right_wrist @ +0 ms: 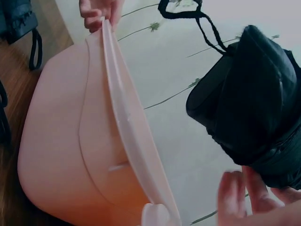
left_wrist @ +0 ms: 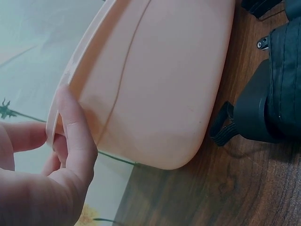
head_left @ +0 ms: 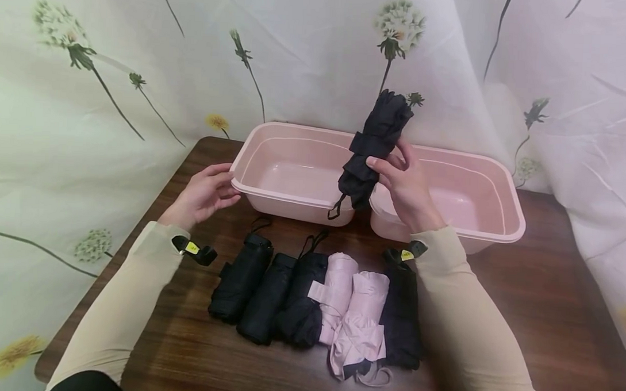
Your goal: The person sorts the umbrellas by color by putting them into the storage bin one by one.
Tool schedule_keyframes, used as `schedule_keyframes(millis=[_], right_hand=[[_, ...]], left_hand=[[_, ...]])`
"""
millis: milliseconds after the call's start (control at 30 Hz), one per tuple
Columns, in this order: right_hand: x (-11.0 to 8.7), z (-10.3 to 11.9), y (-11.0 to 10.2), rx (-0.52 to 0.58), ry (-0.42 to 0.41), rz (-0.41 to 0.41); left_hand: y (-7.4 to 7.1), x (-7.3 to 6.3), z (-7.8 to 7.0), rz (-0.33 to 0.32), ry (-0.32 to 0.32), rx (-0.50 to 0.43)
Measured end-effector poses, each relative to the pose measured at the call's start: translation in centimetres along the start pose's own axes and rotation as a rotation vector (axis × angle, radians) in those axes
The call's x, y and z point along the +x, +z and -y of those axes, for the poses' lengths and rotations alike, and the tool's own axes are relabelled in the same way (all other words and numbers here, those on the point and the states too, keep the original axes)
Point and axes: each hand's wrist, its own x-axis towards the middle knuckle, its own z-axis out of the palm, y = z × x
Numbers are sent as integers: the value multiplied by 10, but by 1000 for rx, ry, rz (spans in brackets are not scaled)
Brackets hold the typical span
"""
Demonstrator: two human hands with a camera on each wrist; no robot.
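My right hand holds a folded black umbrella above the gap between two pink plastic bins, its wrist loop hanging down. The right wrist view shows the same umbrella close up, with fingers beneath it. My left hand is at the left end of the left pink bin; in the left wrist view its thumb and fingers pinch the rim. Below the bins lies a row of folded umbrellas: several black ones and two pink ones.
The right pink bin stands beside the left one at the back of the brown wooden table. A white cloth with printed dandelions hangs behind them. Dark wooden surface shows to the right and in front of the umbrellas.
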Motion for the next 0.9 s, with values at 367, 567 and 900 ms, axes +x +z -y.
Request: schedule_keyframes(millis=[367,567,900], right_hand=[[14,-9,13,-369,-17,-114],[20,-13,17,-490,-62,-139],[24,-23,21,-530,-37,-164]], left_hand=[[3,0,0,-31,11,37],[4,-1,1,-61,10,89],[5,0,1,-35,43,39]])
